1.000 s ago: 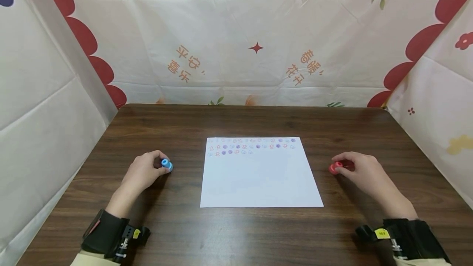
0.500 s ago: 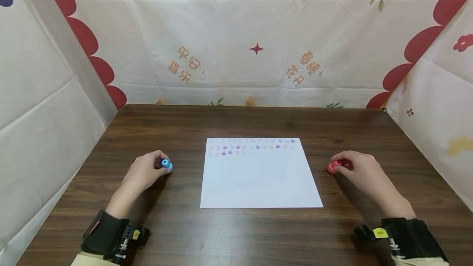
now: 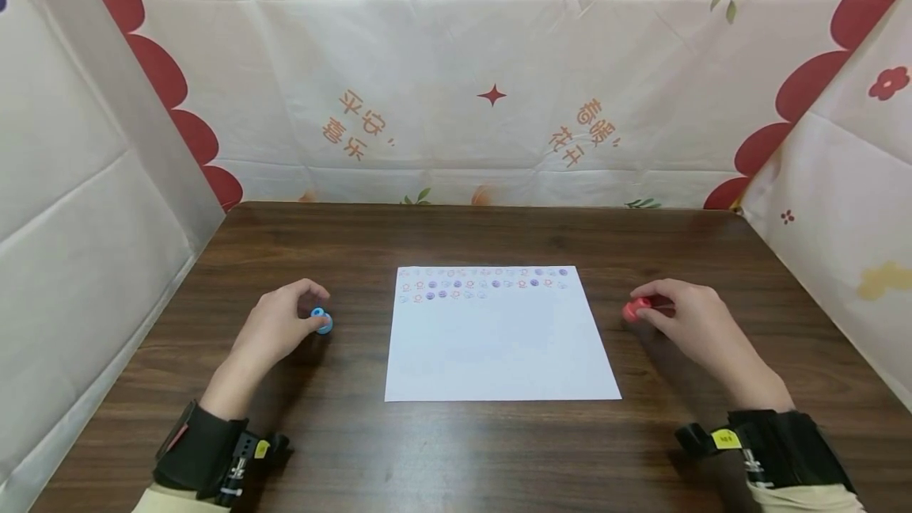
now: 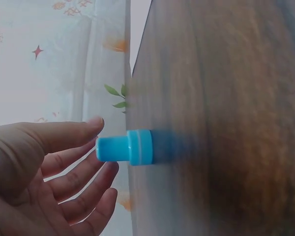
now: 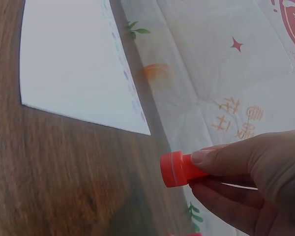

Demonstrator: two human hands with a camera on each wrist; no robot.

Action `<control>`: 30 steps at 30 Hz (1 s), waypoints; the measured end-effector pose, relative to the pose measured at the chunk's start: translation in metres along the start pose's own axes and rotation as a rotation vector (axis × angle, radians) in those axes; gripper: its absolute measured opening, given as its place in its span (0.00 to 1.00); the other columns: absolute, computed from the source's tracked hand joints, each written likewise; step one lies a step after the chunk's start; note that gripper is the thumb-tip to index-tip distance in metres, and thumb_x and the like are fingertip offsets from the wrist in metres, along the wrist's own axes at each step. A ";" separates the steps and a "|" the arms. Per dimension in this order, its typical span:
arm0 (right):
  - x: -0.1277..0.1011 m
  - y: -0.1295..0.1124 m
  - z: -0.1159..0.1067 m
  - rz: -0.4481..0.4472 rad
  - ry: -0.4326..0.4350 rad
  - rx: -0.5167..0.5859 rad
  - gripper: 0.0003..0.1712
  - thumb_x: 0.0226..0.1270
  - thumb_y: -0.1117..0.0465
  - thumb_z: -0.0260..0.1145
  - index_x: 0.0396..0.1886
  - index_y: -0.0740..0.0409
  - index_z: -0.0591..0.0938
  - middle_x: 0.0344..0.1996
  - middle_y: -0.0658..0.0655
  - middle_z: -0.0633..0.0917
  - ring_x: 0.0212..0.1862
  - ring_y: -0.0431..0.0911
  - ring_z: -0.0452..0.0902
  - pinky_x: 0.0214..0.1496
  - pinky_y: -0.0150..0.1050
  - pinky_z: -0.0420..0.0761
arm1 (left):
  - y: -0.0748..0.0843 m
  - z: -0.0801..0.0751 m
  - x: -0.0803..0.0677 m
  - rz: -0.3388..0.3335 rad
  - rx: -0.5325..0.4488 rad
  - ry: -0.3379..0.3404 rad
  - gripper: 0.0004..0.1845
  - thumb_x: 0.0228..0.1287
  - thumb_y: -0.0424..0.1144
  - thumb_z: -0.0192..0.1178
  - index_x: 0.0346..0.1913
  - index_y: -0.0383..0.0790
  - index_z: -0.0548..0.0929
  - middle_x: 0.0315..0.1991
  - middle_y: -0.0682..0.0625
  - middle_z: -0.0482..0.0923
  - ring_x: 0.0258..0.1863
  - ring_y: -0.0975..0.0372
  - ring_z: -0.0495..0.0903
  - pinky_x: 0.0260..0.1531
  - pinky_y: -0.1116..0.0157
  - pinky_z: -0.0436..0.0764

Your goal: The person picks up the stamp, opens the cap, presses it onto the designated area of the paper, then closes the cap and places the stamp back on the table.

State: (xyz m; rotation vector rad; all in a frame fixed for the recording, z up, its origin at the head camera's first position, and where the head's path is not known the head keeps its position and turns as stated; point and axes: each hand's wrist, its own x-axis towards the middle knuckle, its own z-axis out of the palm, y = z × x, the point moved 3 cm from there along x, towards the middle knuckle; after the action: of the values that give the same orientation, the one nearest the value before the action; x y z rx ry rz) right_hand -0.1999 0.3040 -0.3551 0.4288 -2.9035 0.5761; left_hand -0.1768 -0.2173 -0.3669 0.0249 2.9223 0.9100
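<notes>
Stamps are the work in hand: a blue stamp (image 3: 322, 320) stands on the wooden table (image 3: 456, 450) to the left of the paper (image 3: 499, 339), and a red stamp (image 3: 633, 309) is off the table to its right. The left hand (image 3: 274, 327) has loose, mostly straight fingers; the left wrist view shows a fingertip just touching the blue stamp's narrow end, with no real grip on it. The right hand (image 3: 687, 321) pinches the red stamp between thumb and fingers, and the right wrist view shows it lifted clear of the wood, tilted toward the sheet. Farther out, the paper's near and middle parts are bare white. At its far edge sit two full rows of small red, blue and purple prints (image 3: 484, 283) and a third row that runs only partway across. By that showing, the stamping looks barely begun: most of the sheet is unmarked.
</notes>
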 end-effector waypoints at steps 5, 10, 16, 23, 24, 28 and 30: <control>0.004 -0.006 -0.001 -0.023 0.012 0.004 0.17 0.56 0.68 0.75 0.46 0.63 0.85 0.39 0.66 0.87 0.38 0.55 0.83 0.39 0.51 0.87 | 0.008 -0.003 -0.001 0.053 0.000 0.045 0.16 0.67 0.39 0.65 0.55 0.39 0.80 0.53 0.39 0.84 0.53 0.46 0.82 0.53 0.45 0.80; 0.009 -0.014 -0.003 -0.038 0.022 0.009 0.16 0.56 0.68 0.75 0.46 0.62 0.85 0.38 0.64 0.88 0.38 0.54 0.84 0.36 0.47 0.86 | 0.020 -0.006 -0.002 0.102 -0.010 0.085 0.16 0.65 0.38 0.66 0.53 0.38 0.81 0.52 0.39 0.84 0.53 0.47 0.82 0.54 0.45 0.80; 0.014 -0.026 -0.005 -0.052 0.038 0.032 0.16 0.57 0.68 0.75 0.46 0.63 0.85 0.39 0.64 0.87 0.39 0.54 0.82 0.45 0.57 0.86 | 0.036 -0.004 -0.001 0.136 -0.030 0.089 0.16 0.66 0.38 0.66 0.54 0.39 0.81 0.53 0.41 0.83 0.55 0.47 0.81 0.56 0.46 0.79; 0.018 -0.041 -0.005 -0.066 0.053 0.059 0.15 0.57 0.68 0.75 0.45 0.62 0.86 0.39 0.63 0.88 0.38 0.53 0.82 0.45 0.55 0.86 | 0.056 0.004 0.001 0.170 -0.054 0.101 0.16 0.64 0.39 0.68 0.53 0.41 0.82 0.53 0.43 0.83 0.56 0.49 0.80 0.57 0.47 0.79; 0.019 -0.043 -0.005 -0.069 0.053 0.063 0.15 0.57 0.68 0.75 0.45 0.62 0.86 0.39 0.63 0.88 0.38 0.52 0.82 0.45 0.55 0.86 | 0.058 0.005 0.001 0.173 -0.059 0.100 0.16 0.64 0.40 0.68 0.53 0.41 0.82 0.53 0.43 0.83 0.56 0.49 0.80 0.57 0.47 0.79; 0.022 -0.050 -0.003 -0.078 0.052 0.079 0.16 0.56 0.68 0.75 0.45 0.61 0.86 0.39 0.62 0.88 0.39 0.52 0.82 0.46 0.54 0.86 | 0.069 0.009 0.002 0.189 -0.083 0.099 0.16 0.63 0.39 0.69 0.52 0.42 0.82 0.52 0.43 0.84 0.55 0.50 0.80 0.56 0.48 0.80; 0.024 -0.054 -0.002 -0.075 0.052 0.085 0.15 0.56 0.68 0.75 0.45 0.61 0.86 0.39 0.61 0.88 0.39 0.51 0.82 0.46 0.54 0.86 | 0.074 0.012 0.003 0.196 -0.093 0.099 0.16 0.63 0.39 0.69 0.52 0.41 0.82 0.51 0.44 0.84 0.54 0.51 0.80 0.57 0.49 0.80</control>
State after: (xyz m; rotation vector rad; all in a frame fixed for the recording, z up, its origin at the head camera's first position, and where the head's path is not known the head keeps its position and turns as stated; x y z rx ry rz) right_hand -0.2056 0.2514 -0.3295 0.5241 -2.8081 0.6898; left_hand -0.1796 -0.1498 -0.3349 0.2728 3.0047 1.1044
